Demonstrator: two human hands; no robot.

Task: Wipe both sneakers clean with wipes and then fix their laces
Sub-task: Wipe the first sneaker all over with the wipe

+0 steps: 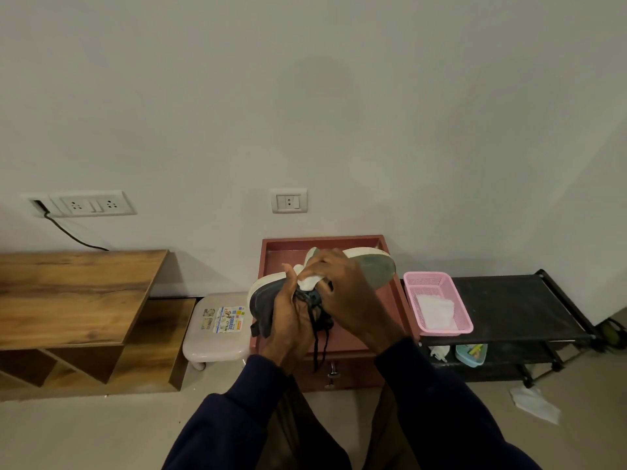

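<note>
A dark grey sneaker [261, 300] with a white sole is held on its side above the red cabinet [390, 296], its sole [376, 269] turned up and to the right. My left hand [291, 317] grips its upper from below. My right hand [342, 290] holds a crumpled white wipe [307, 281] against the shoe's side. Black laces [319, 340] dangle loose under the shoe. Only one sneaker shows.
A pink basket [464, 317] with white wipes sits on a black rack [529, 300] at the right. A used wipe [532, 401] lies on the floor. A small white stool [217, 334] and a wooden shelf unit [78, 293] stand to the left.
</note>
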